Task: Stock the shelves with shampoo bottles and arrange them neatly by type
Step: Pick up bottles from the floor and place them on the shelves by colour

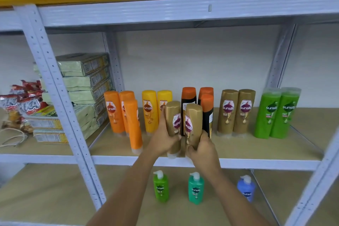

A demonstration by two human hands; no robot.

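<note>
Gold-coloured plastic marks the two tall shampoo bottles in hand, each standing cap-down at the near edge of the beige middle shelf board [256, 145]. The left hand [162, 140] wraps its fingers round the lower body of the left gold bottle [173, 126]; the right hand [201, 147] grasps the lower body of the right gold bottle [192, 124], which tilts slightly toward its neighbour. The two bottles almost touch. Farther back stand the sorted groups: orange bottles [114, 112] at far left, yellow bottles [150, 112], black bottles with orange caps [206, 113] directly behind the hands, a matching gold pair [236, 111] to the right, and green bottles [275, 113] at far right. Judged by appearance, the bottles are rigid, smooth and glossy, moderately heavy if full, and not fragile; being tall on a narrow cap, they probably tip easily. A grip round the waist, over the label, seems securest.
</note>
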